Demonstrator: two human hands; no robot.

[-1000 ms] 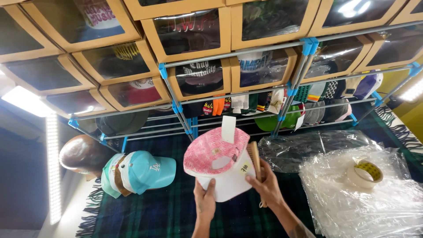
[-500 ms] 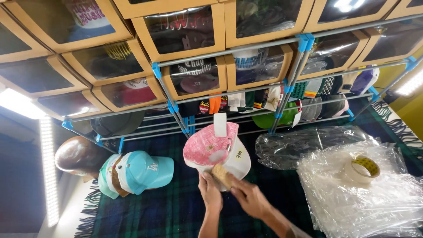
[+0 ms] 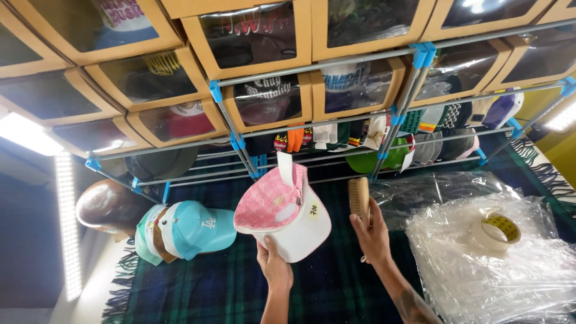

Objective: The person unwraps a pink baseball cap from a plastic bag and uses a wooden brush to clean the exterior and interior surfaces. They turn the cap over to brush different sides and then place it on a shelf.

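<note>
Hands: left [image 3: 275,264] grips pink cap [image 3: 282,207], right [image 3: 372,231] wooden brush [image 3: 359,198], beside teal cap [image 3: 195,227].

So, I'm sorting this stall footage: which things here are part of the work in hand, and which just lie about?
In use:
pink and white cap, in left hand
wooden brush, in right hand

Lying about:
turquoise cap
tape roll
plastic sheets
boxed caps
</note>
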